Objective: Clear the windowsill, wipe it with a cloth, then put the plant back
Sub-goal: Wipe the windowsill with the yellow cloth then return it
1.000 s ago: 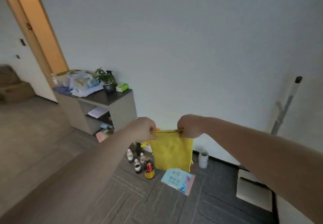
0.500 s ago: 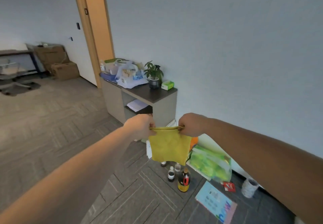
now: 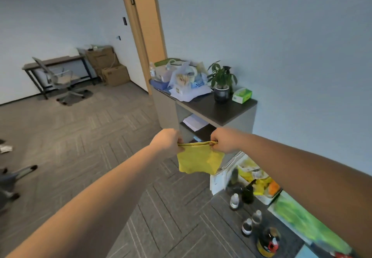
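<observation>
A yellow cloth (image 3: 199,160) hangs in front of me, stretched by its top edge between both fists. My left hand (image 3: 166,142) pinches the left corner and my right hand (image 3: 223,140) pinches the right corner. Beyond them a small green plant in a dark pot (image 3: 221,83) stands upright on a low cabinet (image 3: 217,111) against the wall. No windowsill is in view.
A green tissue box (image 3: 242,95) and a pile of bags and papers (image 3: 185,81) share the cabinet top. Bottles (image 3: 248,225), a box of packets (image 3: 257,181) and a green bag (image 3: 306,223) crowd the floor at right. An office chair (image 3: 60,80), desk and cardboard boxes (image 3: 108,66) stand far left.
My view has swung left, so the cabinet and plant now sit closer and more central, and the far desk and chair have come into sight. Both hands keep holding the cloth.
</observation>
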Motion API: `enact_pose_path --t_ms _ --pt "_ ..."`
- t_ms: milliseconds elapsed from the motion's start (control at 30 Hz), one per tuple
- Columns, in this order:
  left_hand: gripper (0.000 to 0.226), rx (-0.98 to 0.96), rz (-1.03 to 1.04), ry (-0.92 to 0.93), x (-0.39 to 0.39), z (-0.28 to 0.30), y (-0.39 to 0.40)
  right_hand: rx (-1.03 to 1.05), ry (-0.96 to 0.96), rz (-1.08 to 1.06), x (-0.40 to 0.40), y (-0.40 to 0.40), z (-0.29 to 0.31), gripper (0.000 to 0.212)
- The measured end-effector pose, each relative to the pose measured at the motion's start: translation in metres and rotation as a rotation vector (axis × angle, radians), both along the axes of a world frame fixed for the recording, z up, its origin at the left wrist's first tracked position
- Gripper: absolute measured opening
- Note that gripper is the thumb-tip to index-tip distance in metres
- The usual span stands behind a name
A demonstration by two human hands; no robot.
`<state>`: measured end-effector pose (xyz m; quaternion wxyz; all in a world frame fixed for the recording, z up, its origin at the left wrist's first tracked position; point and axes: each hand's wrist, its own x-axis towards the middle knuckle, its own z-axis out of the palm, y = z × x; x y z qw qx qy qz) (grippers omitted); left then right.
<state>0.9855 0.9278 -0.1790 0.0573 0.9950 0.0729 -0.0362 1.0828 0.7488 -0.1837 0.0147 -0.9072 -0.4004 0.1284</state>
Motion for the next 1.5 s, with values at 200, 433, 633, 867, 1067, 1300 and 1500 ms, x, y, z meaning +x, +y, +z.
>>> enact_pose_path --t_ms 200,433,633,867,1067,1300,1500 --pt "0.005 -0.03 0.042 0.005 0.095 -0.001 0.068 -0.017 0.054 -0.004 0.104 0.074 0.001 0.009" --pt "0.012 -0.002 -0.031 0.01 0.214 -0.008 0.143 -0.054 0.044 -0.036 0.209 0.135 -0.002 0.02" --pt "0.007 -0.089 -0.17 -0.021 0.339 -0.021 0.192 -0.129 0.027 -0.147 0.296 0.169 -0.002 0.027" --pt "0.016 -0.209 -0.299 -0.055 0.467 -0.033 0.219 -0.131 0.0 -0.355 0.387 0.186 -0.015 0.032" --pt "0.013 -0.242 -0.372 -0.01 0.56 -0.063 0.22 -0.233 0.046 -0.431 0.462 0.19 -0.048 0.042" --pt "0.017 -0.206 -0.39 0.094 0.649 -0.094 0.23 -0.265 0.131 -0.436 0.552 0.203 -0.078 0.036" --pt "0.013 -0.22 -0.401 0.115 0.696 -0.118 0.238 -0.197 0.078 -0.585 0.592 0.21 -0.111 0.025"
